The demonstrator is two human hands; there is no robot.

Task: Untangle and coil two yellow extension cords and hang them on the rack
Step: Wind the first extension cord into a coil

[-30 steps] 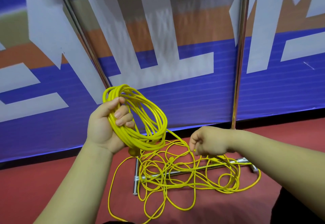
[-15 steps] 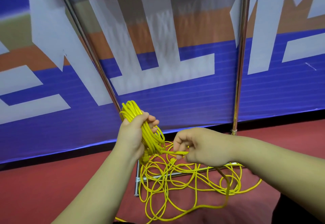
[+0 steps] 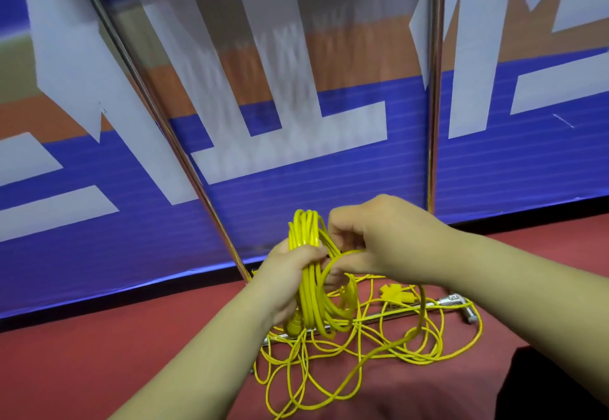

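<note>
**user1:** Blue, white and orange banner (image 3: 296,162) fills the whole back, with red floor (image 3: 99,370) under it. The rack's two chrome poles (image 3: 434,90) stand in front of the banner, and its base bar (image 3: 441,303) lies flat on the floor.

**user2:** Yep, and the loose yellow cord (image 3: 379,347) is a messy sprawl on the floor, draped over that base bar. A yellow plug (image 3: 390,291) sits in the tangle, just behind the bar.

**user1:** Then the coiled bundle (image 3: 308,284) is up in the air above the tangle. Person's left hand (image 3: 286,274) is clenched round its middle, loops standing roughly upright.

**user2:** Right hand (image 3: 372,241) is closed too, fingers pinching a single strand that curves around the bundle just beside the left thumb.
</note>
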